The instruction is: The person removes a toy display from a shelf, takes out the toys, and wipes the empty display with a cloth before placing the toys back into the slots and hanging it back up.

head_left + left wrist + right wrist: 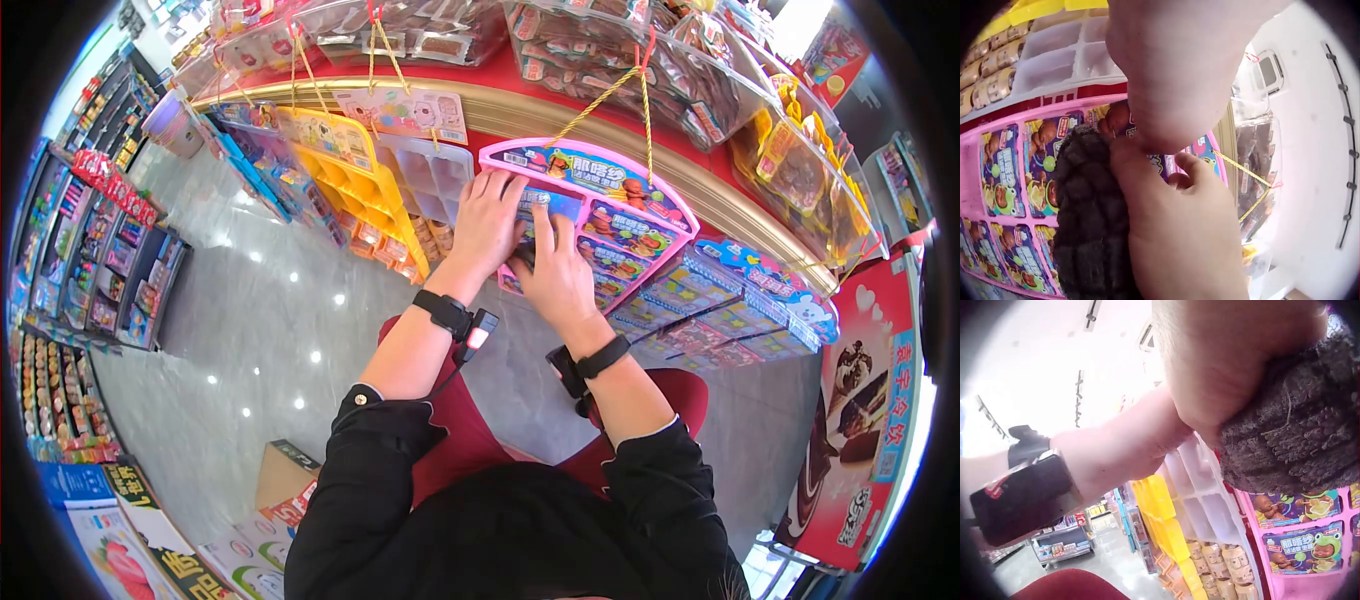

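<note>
A pink hanging display [672, 243] holds purple-and-blue candy packets [625, 230] in its compartments. My left hand [487, 225] lies over its upper left part, fingertips at the edge of the top row; whatever is beneath them is hidden. Close beside it, my right hand [558, 275] is at the display's middle, two fingers pointing up against a packet. A dark grey, quilted cloth [1094, 212] is held in the right hand, its thumb side along the cloth. In the right wrist view the cloth [1294, 419] hangs in front of the packets.
A yellow tray rack [350, 180] and a pale compartment tray [425, 175] hang to the left. Blue boxed packs [710, 300] hang to the right. Clear bins of wrapped snacks [590, 60] stand above. A red freezer [860, 400] is at far right, shelves [90, 240] at far left.
</note>
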Motion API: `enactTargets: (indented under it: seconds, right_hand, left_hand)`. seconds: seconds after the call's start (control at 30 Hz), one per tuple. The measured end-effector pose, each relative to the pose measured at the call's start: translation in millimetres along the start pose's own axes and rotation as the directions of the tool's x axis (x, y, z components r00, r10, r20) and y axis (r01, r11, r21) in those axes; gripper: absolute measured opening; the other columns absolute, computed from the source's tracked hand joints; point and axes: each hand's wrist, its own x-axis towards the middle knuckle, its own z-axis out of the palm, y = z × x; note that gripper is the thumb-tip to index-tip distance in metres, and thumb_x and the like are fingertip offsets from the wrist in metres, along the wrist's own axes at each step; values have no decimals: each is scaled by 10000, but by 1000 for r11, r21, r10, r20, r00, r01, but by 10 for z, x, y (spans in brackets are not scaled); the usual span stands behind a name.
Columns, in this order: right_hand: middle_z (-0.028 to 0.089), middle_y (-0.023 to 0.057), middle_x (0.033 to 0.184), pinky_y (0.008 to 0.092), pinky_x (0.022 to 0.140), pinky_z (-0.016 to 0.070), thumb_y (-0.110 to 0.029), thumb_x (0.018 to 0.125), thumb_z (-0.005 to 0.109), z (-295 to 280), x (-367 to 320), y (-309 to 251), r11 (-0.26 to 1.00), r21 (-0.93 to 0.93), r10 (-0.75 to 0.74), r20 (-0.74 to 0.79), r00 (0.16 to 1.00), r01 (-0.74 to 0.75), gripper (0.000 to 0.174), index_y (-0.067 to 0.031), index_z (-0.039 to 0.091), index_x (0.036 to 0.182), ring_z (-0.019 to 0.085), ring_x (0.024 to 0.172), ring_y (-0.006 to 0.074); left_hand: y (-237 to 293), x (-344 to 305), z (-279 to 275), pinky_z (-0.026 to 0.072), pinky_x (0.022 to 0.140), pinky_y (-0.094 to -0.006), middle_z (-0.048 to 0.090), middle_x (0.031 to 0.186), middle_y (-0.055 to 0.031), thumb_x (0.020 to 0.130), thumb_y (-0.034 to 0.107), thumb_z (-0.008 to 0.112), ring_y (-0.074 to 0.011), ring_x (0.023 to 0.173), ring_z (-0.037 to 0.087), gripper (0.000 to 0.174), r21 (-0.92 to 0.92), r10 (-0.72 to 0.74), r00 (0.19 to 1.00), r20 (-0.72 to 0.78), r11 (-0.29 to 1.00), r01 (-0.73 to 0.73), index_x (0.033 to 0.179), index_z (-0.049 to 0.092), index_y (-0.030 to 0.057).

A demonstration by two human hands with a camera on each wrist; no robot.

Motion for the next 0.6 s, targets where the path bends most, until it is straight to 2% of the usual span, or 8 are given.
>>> enactTargets:
  seconds: [0.17, 0.23, 0.33, 0.43, 0.47, 0.5, 0.53, 0.6]
  right_hand:
    - [480, 205, 1214, 453, 731, 560, -217, 767, 747, 73, -619, 254, 985, 162, 64, -58, 996, -54, 709, -49, 397, 1360, 605, 996, 411]
    - [483, 203, 1221, 468, 792, 536, -229, 777, 739, 184, -963, 445, 965, 173, 199, 4, 980, -197, 668, -41, 423, 1335, 588, 1021, 416]
    - [504, 207, 1209, 479, 835, 508, -232, 783, 737, 233, -1430, 604, 925, 151, 332, 123, 935, -349, 606, -33, 474, 1292, 575, 1040, 417]
    - [547, 205, 1160, 468, 855, 493, -244, 791, 737, 271, -1782, 829, 886, 221, 385, 138, 912, -408, 517, -21, 547, 1217, 575, 1046, 410]
    - [590, 211, 1079, 445, 846, 494, -251, 793, 743, 297, -1861, 939, 873, 253, 409, 87, 908, -417, 456, -11, 590, 1150, 585, 1022, 402]
    - [615, 178, 1028, 399, 833, 496, -227, 812, 733, 264, -1887, 1017, 813, 292, 492, 119, 863, -504, 419, -10, 601, 1145, 609, 968, 336]
    - [620, 154, 1016, 382, 821, 494, -203, 823, 721, 201, -1873, 1073, 713, 410, 575, 124, 809, -569, 397, -10, 601, 1148, 607, 941, 300]
    - [620, 117, 1018, 353, 820, 485, -164, 844, 697, 15, -1704, 1013, 494, 657, 688, 106, 718, -569, 365, -4, 602, 1158, 593, 919, 241]
  left_hand:
    - [52, -51, -58, 418, 944, -455, 545, 1107, -137, 605, 95, 792, -336, 1092, 512, 490, 46, -2, 992, 126, 999, -4, 1050, 592, 45]
    - [42, -210, -10, 418, 947, -453, 545, 1086, -142, 588, 67, 800, -347, 1094, 512, 507, 28, -8, 991, 134, 1000, 5, 1037, 565, 52]
    - [-7, -501, 113, 412, 958, -457, 542, 1132, -159, 577, 47, 796, -370, 1115, 505, 547, -36, -55, 989, 135, 998, 60, 1060, 539, 56]
    - [131, -754, 76, 468, 903, -419, 591, 1116, -186, 651, 56, 800, -380, 1045, 578, 498, -84, -57, 998, 5, 995, 57, 1061, 518, 31]
    - [268, -835, 4, 493, 855, -386, 621, 1080, -194, 696, 80, 796, -354, 984, 619, 461, -302, -364, 929, 62, 881, 365, 1053, 513, 14]
    - [362, -910, -48, 519, 806, -354, 651, 1044, -203, 741, 104, 793, -328, 923, 660, 431, -471, -615, 766, 188, 627, 620, 1045, 508, -2]
    - [361, -999, -26, 529, 747, -311, 685, 953, -187, 794, 151, 776, -260, 838, 688, 421, -591, -637, 717, 285, 472, 654, 1061, 503, -27]
    - [513, -1148, -128, 525, 759, -309, 683, 969, -184, 787, 146, 777, -237, 855, 683, 435, -586, -643, 675, 362, 407, 701, 1077, 506, -31]
